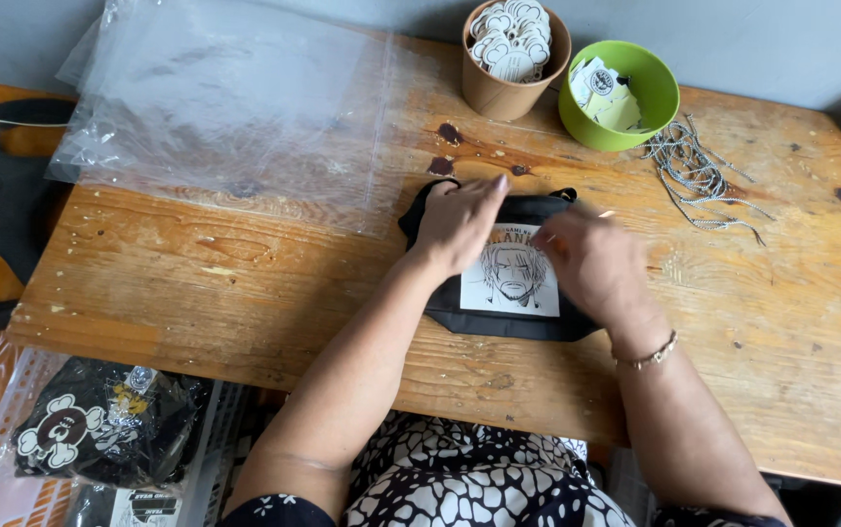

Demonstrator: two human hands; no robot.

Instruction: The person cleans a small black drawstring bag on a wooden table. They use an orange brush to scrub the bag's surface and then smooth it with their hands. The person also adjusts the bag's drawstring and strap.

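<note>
Both hands, left [460, 226] and right [591, 262], flat on black printed pouch [508, 283], wooden table [245, 293].

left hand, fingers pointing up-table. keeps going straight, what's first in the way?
Probably the brown paper cup of tags. The left hand rests on the black pouch, fingers aimed roughly that way; bare table lies between. The exact line is uncertain from one view.

Bare tabletop [196, 283] left of hands [528, 249]

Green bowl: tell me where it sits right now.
In the head view, the green bowl sits at the far edge of the wooden table, right of centre, between the brown paper cup and the pile of strings.
</note>
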